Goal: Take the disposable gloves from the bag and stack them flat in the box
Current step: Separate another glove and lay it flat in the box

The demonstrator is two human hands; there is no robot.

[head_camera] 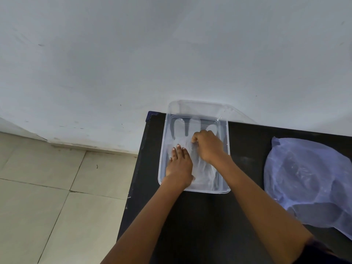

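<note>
1. The clear plastic box (pixel 224 155) sits at the black table's (pixel 209 216) far left corner, its far rim at the wall (pixel 171 54); bare tabletop lies near and to its right.
2. Translucent disposable gloves (pixel 194 126) lie flat inside, fingers pointing far.
3. The left hand (pixel 180 164) presses open-palmed on them; the right hand (pixel 208 145) curls, pinching glove film.
4. The bluish bag (pixel 308 180) lies right, apart.
</note>
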